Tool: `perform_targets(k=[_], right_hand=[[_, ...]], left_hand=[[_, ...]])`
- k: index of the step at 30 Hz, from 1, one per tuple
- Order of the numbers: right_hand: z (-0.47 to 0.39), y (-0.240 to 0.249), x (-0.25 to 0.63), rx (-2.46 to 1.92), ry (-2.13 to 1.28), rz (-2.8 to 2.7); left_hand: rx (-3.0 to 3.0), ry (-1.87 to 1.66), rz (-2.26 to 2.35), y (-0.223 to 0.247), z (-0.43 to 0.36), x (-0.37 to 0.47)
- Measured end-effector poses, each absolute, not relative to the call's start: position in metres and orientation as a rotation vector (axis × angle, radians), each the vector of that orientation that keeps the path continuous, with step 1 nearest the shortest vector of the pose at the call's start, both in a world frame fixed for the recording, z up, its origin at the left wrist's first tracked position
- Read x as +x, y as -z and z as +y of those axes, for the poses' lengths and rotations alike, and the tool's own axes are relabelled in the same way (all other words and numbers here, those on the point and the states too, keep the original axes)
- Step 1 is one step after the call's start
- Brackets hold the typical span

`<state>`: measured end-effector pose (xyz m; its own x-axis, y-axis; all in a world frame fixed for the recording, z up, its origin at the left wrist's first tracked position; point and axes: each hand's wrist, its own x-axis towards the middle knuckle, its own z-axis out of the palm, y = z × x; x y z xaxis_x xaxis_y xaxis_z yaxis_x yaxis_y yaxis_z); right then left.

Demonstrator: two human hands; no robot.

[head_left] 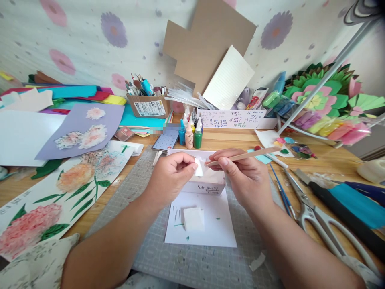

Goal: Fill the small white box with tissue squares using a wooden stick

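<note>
The left hand [174, 176] pinches a white scrap [199, 167]. The right hand [245, 174] grasps a wooden stick [251, 155].

Between the left fingers [191, 167] and the right fingers [225, 161] is only a narrow gap, partly taken by a small white piece [199, 167] and the tip of a wooden stick [258, 152], which slants out to the right. Under the fingers, the walls of a white box [210, 188] bar the way sideways. Beyond them, bottles [189, 137] stand upright in the way, with a phone [166, 137] left of those. Right of the right fingers lie brushes [279, 184] and scissors [306, 210]. Nearer than the fingers, the passage between the forearms is open above a low white stack [193, 218].
</note>
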<state>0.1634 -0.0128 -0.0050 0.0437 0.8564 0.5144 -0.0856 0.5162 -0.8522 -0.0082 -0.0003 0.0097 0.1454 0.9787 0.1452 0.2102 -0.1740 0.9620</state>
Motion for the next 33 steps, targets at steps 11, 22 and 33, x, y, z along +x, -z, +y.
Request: perform_targets(k=[11, 22, 33], right_hand=[[0.002, 0.011, 0.174, -1.082, -0.775, -1.269], [0.004, 0.010, 0.180, -1.151, -0.446, -1.568], [-0.017, 0.001, 0.156, -0.628, -0.905, -1.397]], left_hand=[[1.375, -1.200, 1.077, -0.001, 0.007, -0.014], [1.292, -1.253, 1.051, -0.001, 0.009, -0.015], [1.384, -1.194, 0.924, 0.000, 0.004, -0.008]])
